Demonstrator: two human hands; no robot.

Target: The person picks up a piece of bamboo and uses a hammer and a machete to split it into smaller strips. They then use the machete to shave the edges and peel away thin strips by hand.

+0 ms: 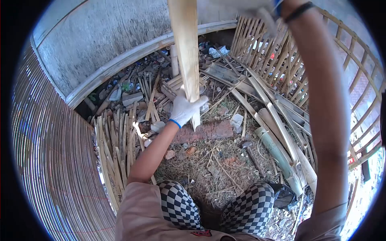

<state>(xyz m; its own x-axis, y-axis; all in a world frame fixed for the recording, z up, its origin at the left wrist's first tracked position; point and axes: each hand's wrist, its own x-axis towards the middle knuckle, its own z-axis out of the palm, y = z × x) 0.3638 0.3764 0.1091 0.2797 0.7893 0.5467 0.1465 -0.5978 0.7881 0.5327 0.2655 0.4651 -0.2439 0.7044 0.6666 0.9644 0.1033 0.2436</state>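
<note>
My left hand (184,111), in a white glove with a blue cuff, is closed around the lower part of a split bamboo piece (187,52). The piece stands upright and runs out of view at the top. Its lower end is by a reddish-brown wooden block (213,130) on the ground. My right hand (257,10), also gloved, is raised at the top edge, right of the bamboo. Motion blurs its fingers, and I cannot make out what it holds, if anything.
Thin split strips (116,144) lie at the left. Longer split bamboo (273,108), a green bamboo length (279,158) and a hammer-like tool (252,156) lie at the right. A slatted bamboo panel (297,60) stands at the right, and a pale wall (104,44) rises behind.
</note>
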